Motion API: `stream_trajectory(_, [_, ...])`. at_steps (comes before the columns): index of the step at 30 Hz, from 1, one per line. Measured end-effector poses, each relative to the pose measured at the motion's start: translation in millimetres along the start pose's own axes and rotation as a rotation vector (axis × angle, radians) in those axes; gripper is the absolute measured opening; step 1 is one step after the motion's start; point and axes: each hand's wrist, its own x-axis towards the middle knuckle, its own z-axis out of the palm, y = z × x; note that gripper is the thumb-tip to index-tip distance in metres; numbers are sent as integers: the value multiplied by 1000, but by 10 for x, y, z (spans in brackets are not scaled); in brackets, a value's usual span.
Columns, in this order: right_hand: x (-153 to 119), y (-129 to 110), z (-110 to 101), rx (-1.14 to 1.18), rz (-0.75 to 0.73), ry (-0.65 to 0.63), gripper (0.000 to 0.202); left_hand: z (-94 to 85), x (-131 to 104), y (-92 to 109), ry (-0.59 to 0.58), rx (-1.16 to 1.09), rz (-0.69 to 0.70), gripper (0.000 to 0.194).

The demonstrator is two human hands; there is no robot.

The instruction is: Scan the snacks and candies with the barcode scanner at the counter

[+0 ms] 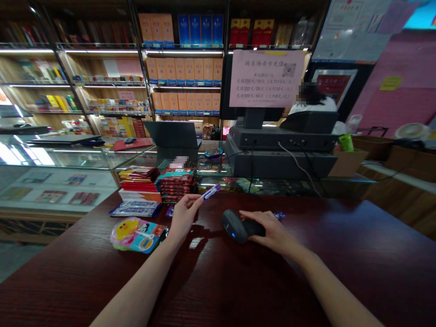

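Note:
My left hand (185,217) pinches one end of a small purple-and-white wrapped candy stick (211,193), held above the dark wooden counter (218,281). My right hand (272,230) is wrapped around the handle of a black barcode scanner (235,226), which shows a blue light on its head. To the left of my left hand lies a colourful packet with a yellow duck (138,234). Behind it are blue-and-white wrapped packs (136,209). A small purple wrapped piece (279,215) lies just beyond my right hand.
Stacked brown-red packets (177,184) and red-and-yellow packs (139,178) stand at the counter's back left. A point-of-sale machine with a pink sign (265,77) and trailing cables rises behind. A person (315,102) is beyond it. Glass display cases (51,186) are at left.

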Motion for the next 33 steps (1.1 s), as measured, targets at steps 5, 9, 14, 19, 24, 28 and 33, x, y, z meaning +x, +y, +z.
stream_trajectory(5, [-2,59,44,-14,38,-90,63,7,-11,9,-26,-4,58,40])
stream_trajectory(9, [5,75,67,-5,60,-102,64,5,-17,-7,-54,11,90,37])
stream_trajectory(14, [7,87,83,-6,65,-102,66,27,-19,-29,-60,15,233,30])
stream_trajectory(19, [8,86,68,1,46,-104,71,44,-65,2,-64,100,380,25])
stream_trajectory(24, [-6,57,35,17,60,-114,71,33,-146,27,-66,355,536,20])
stream_trajectory(28, [-18,24,-2,47,56,-83,66,43,-183,31,-102,385,602,16])
stream_trajectory(33, [2,-37,-43,169,90,37,54,77,-222,44,-124,390,688,14])
